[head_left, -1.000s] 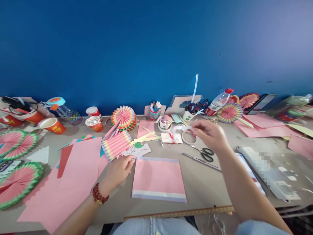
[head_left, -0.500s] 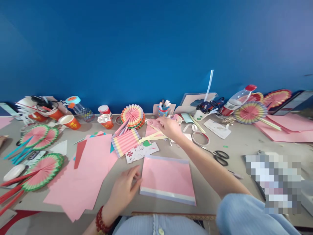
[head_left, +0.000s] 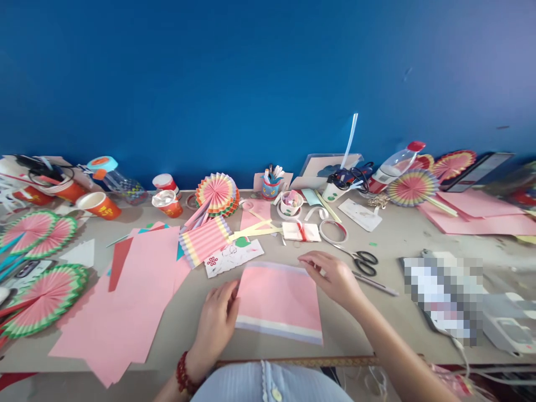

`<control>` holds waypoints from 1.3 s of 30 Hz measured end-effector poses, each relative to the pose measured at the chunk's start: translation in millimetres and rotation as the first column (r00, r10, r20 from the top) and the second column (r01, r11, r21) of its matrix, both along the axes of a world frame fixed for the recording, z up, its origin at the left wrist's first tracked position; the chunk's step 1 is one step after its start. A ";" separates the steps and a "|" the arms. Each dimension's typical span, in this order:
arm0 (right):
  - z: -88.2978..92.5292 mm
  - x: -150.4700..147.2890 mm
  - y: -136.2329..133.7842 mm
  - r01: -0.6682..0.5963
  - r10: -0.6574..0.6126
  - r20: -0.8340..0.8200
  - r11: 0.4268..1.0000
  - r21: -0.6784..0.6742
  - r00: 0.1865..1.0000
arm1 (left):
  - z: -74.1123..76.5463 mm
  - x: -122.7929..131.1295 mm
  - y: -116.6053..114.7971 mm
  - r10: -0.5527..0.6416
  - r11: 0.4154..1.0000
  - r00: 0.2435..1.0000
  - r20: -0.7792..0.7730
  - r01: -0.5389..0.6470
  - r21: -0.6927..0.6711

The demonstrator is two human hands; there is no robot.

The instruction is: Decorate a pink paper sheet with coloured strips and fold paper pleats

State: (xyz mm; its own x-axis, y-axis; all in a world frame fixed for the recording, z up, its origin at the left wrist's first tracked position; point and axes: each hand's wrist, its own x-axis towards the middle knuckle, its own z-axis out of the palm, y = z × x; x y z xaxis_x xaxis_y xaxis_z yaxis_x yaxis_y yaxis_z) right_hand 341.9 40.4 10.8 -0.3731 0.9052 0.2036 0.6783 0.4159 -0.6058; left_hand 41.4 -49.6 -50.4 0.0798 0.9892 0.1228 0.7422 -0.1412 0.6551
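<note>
A pink paper sheet lies flat in front of me, with white and lavender strips along its near edge and a pale lavender strip along its far edge. At its left edge rests my left hand, fingers loosely bent and thumb apart; whether it presses on the paper I cannot tell. My right hand hovers by the sheet's far right corner with loosely bent fingers and nothing visible in them. Just beyond the sheet are a decorated white card and a pleated striped paper.
Pink sheets and paper fans cover the left side. Scissors, a tape roll and a pen lie to the right, before a phone. Cups and a bottle line the blue wall.
My right hand has come back from the small cup area at the back to the sheet's far right corner. My left hand has moved slightly against the sheet's left edge. The view has shifted.
</note>
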 end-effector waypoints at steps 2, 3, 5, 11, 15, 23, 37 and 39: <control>3.2 1.3 -11.6 0.048 -0.047 -0.041 0.998 0.043 0.998 | 3.0 -5.8 4.2 0.046 0.998 0.996 0.074 -0.043 -0.036; 4.4 -1.0 -17.1 0.060 -0.056 -0.057 0.996 0.059 0.997 | 4.8 -8.6 7.1 0.058 0.997 0.993 0.101 -0.053 -0.050; 4.4 -11.2 -27.8 0.044 -0.038 -0.091 0.996 0.075 0.995 | 8.5 -12.9 12.9 0.067 0.995 0.988 0.137 -0.056 -0.077; -14.8 -65.5 -55.0 -0.239 0.245 -0.142 0.969 0.059 0.959 | 14.5 -17.0 15.0 0.091 0.979 0.945 0.313 -0.027 -0.204; -27.0 -89.9 -61.9 -0.297 0.301 -0.043 0.952 0.073 0.953 | 13.2 -21.0 4.7 0.147 0.953 0.860 0.489 0.010 -0.304; -36.0 -97.7 -54.2 -0.200 0.195 0.120 0.979 0.027 0.973 | 16.3 -23.7 -6.5 0.172 0.930 0.819 0.548 0.049 -0.365; -40.7 -97.6 -50.5 -0.178 0.174 0.102 0.983 0.038 0.979 | 22.7 -13.8 -13.1 0.039 0.947 0.862 0.506 0.129 -0.293; -41.4 -97.6 -49.4 -0.175 0.170 0.096 0.984 0.045 0.981 | 25.2 -11.2 -11.7 0.058 0.954 0.826 0.560 0.120 -0.275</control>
